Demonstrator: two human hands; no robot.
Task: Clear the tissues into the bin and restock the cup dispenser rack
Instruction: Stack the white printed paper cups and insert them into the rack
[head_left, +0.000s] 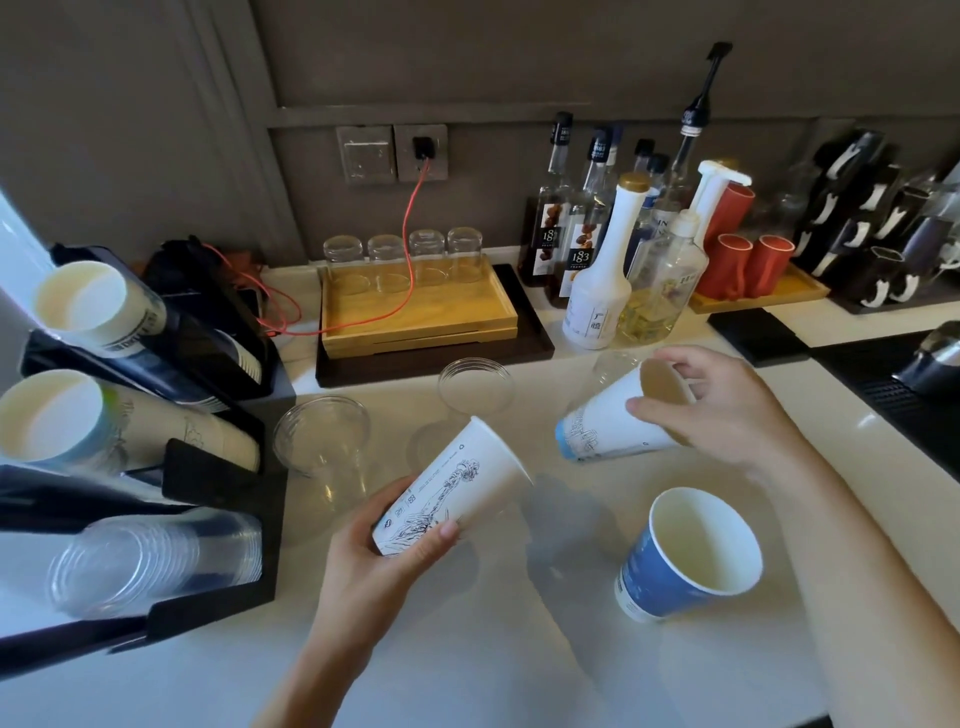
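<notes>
Two hands are working over a white desk, each holding a tall white paper cup. The left hand is gripping a paper cup with line drawings around its base, tilted so its mouth is pointing up and to the right. The right hand is pinching a second paper cup with a pale blue base at its rim, holding it tipped on its side above the desk. Near the right forearm, a blue paper cup is standing upright on the desk. Three clear plastic cups are sitting between the hands and the back trays. At the left edge, a black cup rack is holding stacks of white paper cups in its upper slots and clear plastic cups in its lowest slot. Syrup bottles and upturned glasses on a wooden tray are lining the wall. Tissues and a bin are not visible.
</notes>
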